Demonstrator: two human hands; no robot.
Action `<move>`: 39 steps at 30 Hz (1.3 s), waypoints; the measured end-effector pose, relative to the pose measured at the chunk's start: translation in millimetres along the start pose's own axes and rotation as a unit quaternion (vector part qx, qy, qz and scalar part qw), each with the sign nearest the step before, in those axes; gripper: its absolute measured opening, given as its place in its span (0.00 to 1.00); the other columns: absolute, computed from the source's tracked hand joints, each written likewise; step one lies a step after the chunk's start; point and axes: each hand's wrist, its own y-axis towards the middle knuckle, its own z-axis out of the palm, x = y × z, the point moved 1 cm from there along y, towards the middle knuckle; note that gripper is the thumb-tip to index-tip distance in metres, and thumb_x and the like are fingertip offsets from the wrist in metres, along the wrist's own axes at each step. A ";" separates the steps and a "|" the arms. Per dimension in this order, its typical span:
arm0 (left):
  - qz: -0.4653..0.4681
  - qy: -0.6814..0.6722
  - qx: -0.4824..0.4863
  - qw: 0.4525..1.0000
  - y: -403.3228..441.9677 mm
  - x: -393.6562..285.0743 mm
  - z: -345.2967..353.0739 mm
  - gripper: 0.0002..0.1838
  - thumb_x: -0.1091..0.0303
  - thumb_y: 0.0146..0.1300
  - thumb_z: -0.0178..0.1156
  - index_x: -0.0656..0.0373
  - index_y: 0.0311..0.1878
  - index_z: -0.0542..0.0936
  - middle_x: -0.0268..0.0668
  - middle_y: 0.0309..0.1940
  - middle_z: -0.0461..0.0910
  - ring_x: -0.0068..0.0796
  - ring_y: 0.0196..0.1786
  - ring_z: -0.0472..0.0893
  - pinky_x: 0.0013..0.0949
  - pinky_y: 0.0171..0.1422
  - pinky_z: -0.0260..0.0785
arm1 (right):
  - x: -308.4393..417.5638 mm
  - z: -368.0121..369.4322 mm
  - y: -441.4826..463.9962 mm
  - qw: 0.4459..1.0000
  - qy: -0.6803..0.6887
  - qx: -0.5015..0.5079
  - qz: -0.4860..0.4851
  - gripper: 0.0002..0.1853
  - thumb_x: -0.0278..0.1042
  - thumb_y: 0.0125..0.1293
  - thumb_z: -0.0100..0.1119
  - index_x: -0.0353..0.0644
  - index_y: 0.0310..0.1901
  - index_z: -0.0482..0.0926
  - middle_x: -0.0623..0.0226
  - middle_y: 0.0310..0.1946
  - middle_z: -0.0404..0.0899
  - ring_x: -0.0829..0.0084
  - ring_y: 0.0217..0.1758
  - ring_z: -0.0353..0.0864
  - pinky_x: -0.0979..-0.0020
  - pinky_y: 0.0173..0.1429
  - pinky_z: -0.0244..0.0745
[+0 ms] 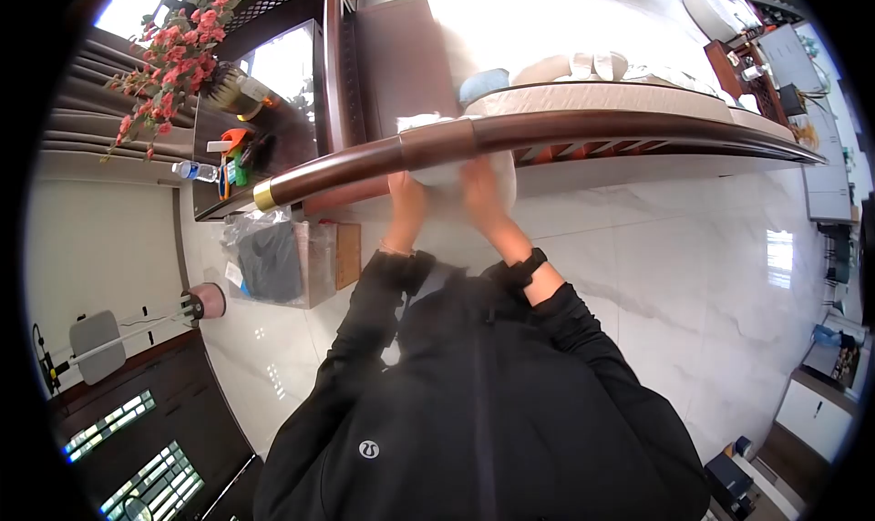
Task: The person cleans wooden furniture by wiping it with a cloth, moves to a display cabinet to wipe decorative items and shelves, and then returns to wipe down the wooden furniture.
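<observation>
A long dark wooden rail [547, 129], the top of a sofa back, curves across the view in front of me. White cloth [444, 176] hangs over it, with a bit showing on the far side. My left hand [406, 202] is at the left edge of the cloth, just below the rail, its fingers closed on that edge. My right hand [483, 191] lies against the cloth further right, fingers bent and closed on it near the rail. Both hands are slightly blurred, and their fingertips are partly hidden.
A side table [210, 120] at the left holds pink flowers [173, 61], a water bottle [194, 171] and an orange-topped spray bottle [235, 143]. Below it stands a plastic box [314, 264] with a bagged grey item. Cushions [602, 100] line the sofa.
</observation>
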 end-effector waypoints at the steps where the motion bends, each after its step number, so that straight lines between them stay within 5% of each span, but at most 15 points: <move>1: 0.013 -0.023 -0.004 1.000 10.6 -19.3 -7.6 0.20 0.73 0.71 0.49 0.66 0.64 0.72 0.53 0.60 0.76 0.54 0.63 0.74 0.46 0.68 0.63 | -4.6 2.0 1.3 1.000 0.010 -0.019 -0.012 0.22 0.39 0.79 0.37 0.33 0.64 0.68 0.45 0.61 0.70 0.47 0.68 0.66 0.54 0.72 0.56; 4: 0.084 0.076 0.014 0.993 13.3 -4.2 -8.7 0.25 0.80 0.61 0.54 0.65 0.63 0.73 0.54 0.57 0.77 0.57 0.62 0.74 0.50 0.66 0.64 | -28.3 -8.3 4.7 0.992 -0.092 0.000 -0.085 0.23 0.38 0.77 0.39 0.32 0.66 0.68 0.45 0.58 0.74 0.45 0.63 0.70 0.54 0.70 0.61; 7: 0.118 0.109 0.024 0.987 13.5 4.9 -10.8 0.27 0.83 0.56 0.52 0.65 0.62 0.74 0.55 0.55 0.78 0.60 0.59 0.75 0.51 0.64 0.66 | -4.3 -35.1 38.0 0.980 -0.161 0.118 0.014 0.22 0.35 0.74 0.43 0.30 0.63 0.71 0.45 0.52 0.78 0.43 0.57 0.75 0.51 0.64 0.67; 10: 0.044 0.127 0.057 0.989 9.1 28.1 -16.2 0.24 0.74 0.60 0.52 0.66 0.61 0.76 0.55 0.53 0.79 0.59 0.58 0.76 0.51 0.63 0.67 | -38.4 -37.4 48.4 0.883 -0.407 0.115 -0.204 0.18 0.32 0.71 0.46 0.31 0.57 0.75 0.42 0.46 0.78 0.42 0.50 0.77 0.49 0.55 0.71; 13: -0.054 0.187 0.082 0.977 1.6 5.9 -33.5 0.23 0.69 0.62 0.52 0.65 0.60 0.77 0.53 0.54 0.80 0.55 0.58 0.77 0.50 0.63 0.67 | 3.1 -42.4 46.5 0.969 -0.135 0.169 0.119 0.16 0.29 0.69 0.50 0.33 0.55 0.76 0.40 0.44 0.77 0.42 0.49 0.77 0.49 0.52 0.70; 14: -0.026 0.239 0.051 0.969 -4.3 0.2 -39.6 0.23 0.68 0.62 0.52 0.64 0.60 0.77 0.52 0.53 0.80 0.54 0.58 0.77 0.50 0.63 0.67 | -13.2 -37.9 31.8 0.968 -0.223 0.114 0.014 0.16 0.26 0.66 0.52 0.35 0.55 0.77 0.40 0.44 0.78 0.43 0.48 0.77 0.51 0.52 0.71; 16: 0.029 0.342 -0.005 0.939 -11.4 -4.9 -51.1 0.23 0.66 0.62 0.53 0.62 0.60 0.78 0.50 0.52 0.81 0.52 0.57 0.78 0.49 0.63 0.67 | 10.9 -44.6 7.3 0.968 -0.233 0.094 -0.013 0.17 0.25 0.64 0.54 0.36 0.55 0.78 0.42 0.41 0.80 0.44 0.46 0.79 0.54 0.52 0.73; 25: -0.038 0.317 -0.031 0.947 7.2 30.4 -115.4 0.19 0.57 0.62 0.60 0.55 0.52 0.83 0.45 0.46 0.84 0.49 0.51 0.81 0.46 0.56 0.72 | 67.5 -42.5 -8.5 0.986 -0.117 0.067 0.099 0.15 0.32 0.67 0.60 0.38 0.52 0.80 0.50 0.36 0.83 0.58 0.41 0.87 0.64 0.48 0.76; 27: -0.027 0.271 -0.029 0.962 14.2 37.3 -122.7 0.18 0.60 0.61 0.60 0.56 0.51 0.83 0.45 0.46 0.84 0.50 0.50 0.81 0.46 0.54 0.72 | 67.2 -44.8 -13.1 0.969 -0.102 0.146 0.171 0.15 0.35 0.68 0.61 0.35 0.51 0.80 0.50 0.38 0.85 0.62 0.43 0.87 0.66 0.49 0.77; 29: -0.084 0.131 -0.007 0.988 14.4 42.5 -132.8 0.14 0.72 0.62 0.61 0.61 0.51 0.82 0.45 0.48 0.84 0.42 0.54 0.82 0.38 0.60 0.70 | 67.4 -52.8 -19.5 0.961 -0.033 0.167 0.219 0.16 0.37 0.70 0.61 0.33 0.51 0.80 0.51 0.41 0.86 0.65 0.46 0.87 0.67 0.50 0.78; 33: -0.099 -0.091 0.050 0.990 15.6 23.9 -150.3 0.17 0.70 0.62 0.65 0.64 0.53 0.81 0.43 0.48 0.84 0.34 0.54 0.82 0.37 0.61 0.71 | 44.8 -90.9 -31.1 0.943 0.152 0.080 0.286 0.18 0.36 0.72 0.59 0.28 0.53 0.79 0.54 0.46 0.86 0.66 0.51 0.86 0.68 0.54 0.81; 37: -0.273 -0.041 0.197 0.941 -17.5 -30.5 -128.5 0.21 0.66 0.63 0.66 0.66 0.56 0.77 0.38 0.46 0.82 0.26 0.49 0.79 0.31 0.57 0.71 | 25.4 -147.8 -45.3 0.915 0.203 -0.052 0.344 0.20 0.37 0.71 0.61 0.32 0.58 0.78 0.57 0.48 0.85 0.67 0.53 0.85 0.67 0.60 0.79; 39: -0.258 -0.054 0.282 0.923 -25.1 -75.3 -99.3 0.19 0.62 0.64 0.67 0.65 0.52 0.78 0.36 0.40 0.80 0.22 0.42 0.76 0.30 0.50 0.71 | 27.4 -159.6 -36.0 0.933 0.198 -0.097 0.283 0.21 0.34 0.71 0.61 0.31 0.60 0.76 0.56 0.53 0.83 0.66 0.58 0.82 0.66 0.63 0.76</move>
